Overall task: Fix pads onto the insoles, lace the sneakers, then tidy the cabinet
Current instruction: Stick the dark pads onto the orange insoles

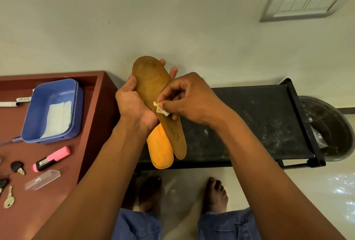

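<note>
STEP: padding, first of three | HELD: our left hand [134, 105] wraps two stacked insoles [153, 89] above the black rack [249, 124] | our right hand [192, 101] pinches small white pad [160, 109] at mid-insole | NEXT: we judge pad needs pressing flat.

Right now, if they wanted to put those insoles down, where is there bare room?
The black shelf top beneath the hands is bare toward its right end. The red-brown cabinet top is crowded: blue tray, pink highlighter, clear case, keys. A bare strip lies along its right edge.
</note>
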A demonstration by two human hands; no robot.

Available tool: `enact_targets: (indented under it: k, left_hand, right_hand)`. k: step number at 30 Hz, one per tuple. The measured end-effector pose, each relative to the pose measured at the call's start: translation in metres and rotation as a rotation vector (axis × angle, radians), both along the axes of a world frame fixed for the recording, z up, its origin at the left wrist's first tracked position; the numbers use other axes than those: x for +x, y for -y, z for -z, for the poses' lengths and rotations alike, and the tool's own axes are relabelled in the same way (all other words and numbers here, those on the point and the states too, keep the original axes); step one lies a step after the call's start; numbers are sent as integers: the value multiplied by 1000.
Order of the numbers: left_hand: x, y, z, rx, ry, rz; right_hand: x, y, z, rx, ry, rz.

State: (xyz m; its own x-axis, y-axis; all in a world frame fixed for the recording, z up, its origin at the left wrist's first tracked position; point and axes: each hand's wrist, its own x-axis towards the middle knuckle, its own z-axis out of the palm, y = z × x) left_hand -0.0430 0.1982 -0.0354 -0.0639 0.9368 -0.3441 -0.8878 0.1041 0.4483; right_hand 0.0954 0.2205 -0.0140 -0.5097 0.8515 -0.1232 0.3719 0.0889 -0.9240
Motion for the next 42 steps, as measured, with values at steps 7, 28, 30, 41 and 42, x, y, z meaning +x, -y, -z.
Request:
enact_targets:
  k: [7, 28, 30, 41, 42]
  left_hand:
    - [-9, -2, 0, 75, 62, -12]
    - [49, 18, 0, -28, -374, 25]
    - [41, 15, -1, -29, -347, 10]
    - [43, 16, -7, -66, -341, 152]
    - [44, 17, -8, -65, -359, 164]
  right_hand:
    - [18, -10, 0, -59, -134, 144]
    - [17, -9, 0, -120, -229, 224]
    - [18, -11, 0, -87, -175, 141]
    - [10, -7, 2, 125, -106, 390]
    - [13, -9, 1, 99, -113, 400]
